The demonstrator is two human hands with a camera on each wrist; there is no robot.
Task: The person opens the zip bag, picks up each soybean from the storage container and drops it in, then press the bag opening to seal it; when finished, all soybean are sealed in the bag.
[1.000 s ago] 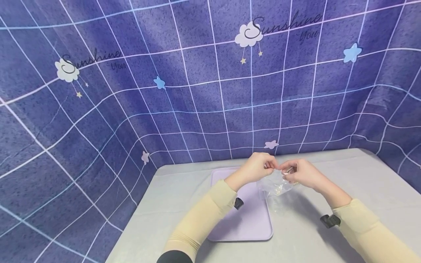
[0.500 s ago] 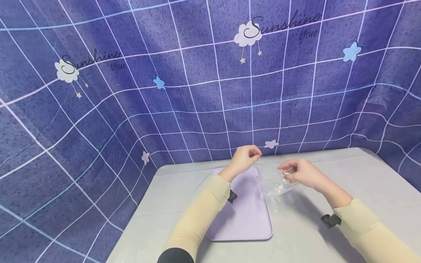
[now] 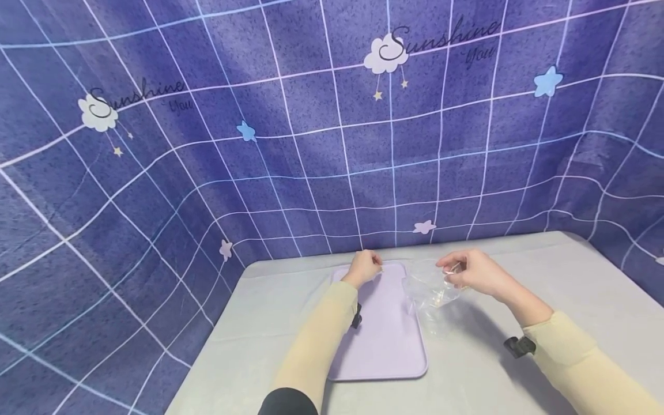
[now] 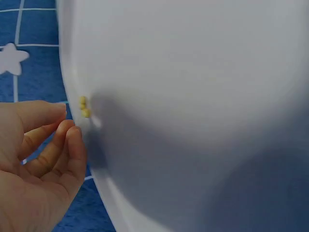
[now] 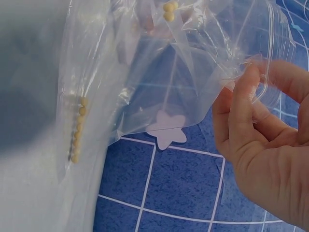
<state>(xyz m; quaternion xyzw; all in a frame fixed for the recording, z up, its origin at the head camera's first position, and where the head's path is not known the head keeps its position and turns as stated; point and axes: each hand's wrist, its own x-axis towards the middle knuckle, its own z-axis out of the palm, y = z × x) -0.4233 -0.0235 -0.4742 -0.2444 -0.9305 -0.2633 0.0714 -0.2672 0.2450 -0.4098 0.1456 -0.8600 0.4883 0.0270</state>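
A few tiny yellow beads [image 4: 85, 112] are right by the fingertips of the left hand [image 3: 365, 267], at the far rim of the lilac tray [image 3: 386, 340] — its thumb and fingers nearly meet, but I can't tell whether they have hold of them. The right hand [image 3: 478, 275] pinches a clear bag [image 3: 430, 291] (a row of similar beads [image 5: 79, 129] shows through it) — it droops near the tray's right edge, above the grey surface [image 3: 467, 363].
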